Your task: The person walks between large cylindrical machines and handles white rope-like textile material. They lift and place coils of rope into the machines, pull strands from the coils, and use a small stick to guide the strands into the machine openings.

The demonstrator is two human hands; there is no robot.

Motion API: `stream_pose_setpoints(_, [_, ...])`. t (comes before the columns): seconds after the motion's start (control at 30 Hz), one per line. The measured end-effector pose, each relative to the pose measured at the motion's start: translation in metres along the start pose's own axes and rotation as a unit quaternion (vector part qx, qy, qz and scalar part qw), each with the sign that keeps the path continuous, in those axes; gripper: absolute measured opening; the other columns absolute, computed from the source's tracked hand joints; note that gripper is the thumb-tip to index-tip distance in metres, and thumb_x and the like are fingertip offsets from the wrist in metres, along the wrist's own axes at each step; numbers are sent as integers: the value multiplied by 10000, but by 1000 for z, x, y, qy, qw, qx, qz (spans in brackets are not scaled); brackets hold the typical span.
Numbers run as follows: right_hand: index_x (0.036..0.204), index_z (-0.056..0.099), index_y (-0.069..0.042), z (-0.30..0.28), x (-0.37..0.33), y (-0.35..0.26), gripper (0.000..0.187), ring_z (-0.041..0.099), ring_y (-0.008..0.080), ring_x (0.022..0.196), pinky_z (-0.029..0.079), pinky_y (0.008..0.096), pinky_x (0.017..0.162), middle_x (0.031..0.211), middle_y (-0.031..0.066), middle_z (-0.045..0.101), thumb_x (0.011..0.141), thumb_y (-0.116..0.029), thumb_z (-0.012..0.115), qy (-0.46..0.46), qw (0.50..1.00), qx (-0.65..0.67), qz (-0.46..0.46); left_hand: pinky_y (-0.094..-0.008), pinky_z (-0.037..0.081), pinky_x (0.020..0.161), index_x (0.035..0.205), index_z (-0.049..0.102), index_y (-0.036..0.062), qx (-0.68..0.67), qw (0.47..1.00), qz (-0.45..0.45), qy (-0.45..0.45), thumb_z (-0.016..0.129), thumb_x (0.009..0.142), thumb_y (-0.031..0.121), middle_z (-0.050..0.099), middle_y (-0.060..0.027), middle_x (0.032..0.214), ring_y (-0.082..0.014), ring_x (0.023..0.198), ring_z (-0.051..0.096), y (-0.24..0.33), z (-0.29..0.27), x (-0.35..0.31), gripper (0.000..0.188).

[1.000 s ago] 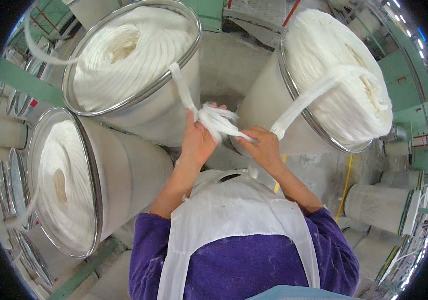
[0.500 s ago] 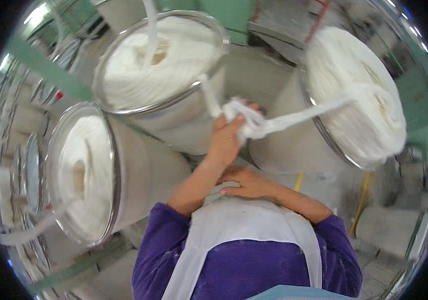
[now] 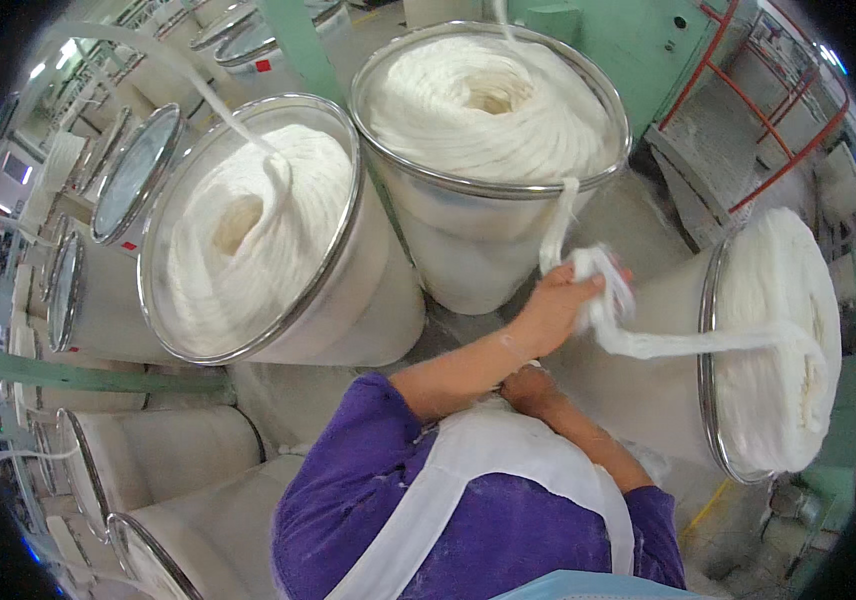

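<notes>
My left hand [image 3: 553,312] is closed around a bunched loop of white fibre sliver [image 3: 608,290]. From this loop, one strand runs right to the coiled sliver of the tilted right-hand can [image 3: 638,385]. Another strand [image 3: 555,232] hangs over the metal rim of the middle can [image 3: 468,240], just beyond the hand. My right hand [image 3: 533,392] is low against the white apron [image 3: 498,440], below the left wrist. Its fingers look curled, partly hidden, and what they hold, if anything, does not show.
To the left stands another can [image 3: 358,300] full of coiled sliver, with a strand rising from it. More cans [image 3: 178,450] lie toward the lower left. A green machine cabinet [image 3: 638,70] and red railing [image 3: 748,110] are at the far right.
My view has turned, so the cans appear shifted. My left hand still grips the bunched sliver. My right hand, stretched across the apron before, now looks curled.
</notes>
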State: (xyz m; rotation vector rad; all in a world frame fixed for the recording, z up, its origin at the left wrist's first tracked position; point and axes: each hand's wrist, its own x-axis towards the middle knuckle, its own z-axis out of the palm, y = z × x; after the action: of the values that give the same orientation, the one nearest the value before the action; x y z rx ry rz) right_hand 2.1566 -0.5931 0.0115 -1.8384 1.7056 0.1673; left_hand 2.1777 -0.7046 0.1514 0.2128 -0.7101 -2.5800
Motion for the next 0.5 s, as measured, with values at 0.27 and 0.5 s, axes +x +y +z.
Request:
stream_pose_setpoints(0.27, [960, 647, -9, -147, -165, 6, 385, 662, 246, 782, 514, 358, 707, 931, 161, 697, 962, -365, 502, 234, 894, 371, -94, -427, 470, 991, 1306, 462, -20, -25, 999, 19, 42, 504, 942, 42, 562, -199, 1270, -343, 1154, 563, 24, -5, -14, 371])
stream_pose_setpoints(0.5, [852, 586, -30, -253, -167, -8, 394, 508, 58, 575, 385, 210, 511, 665, 5, 572, 1015, -350, 424, 376, 818, 427, -82, -357, 482, 953, 1269, 472, -39, 80, 994, -74, 20, 508, 969, 81, 582, -181, 1238, -245, 1082, 598, 9, 32, -13, 325])
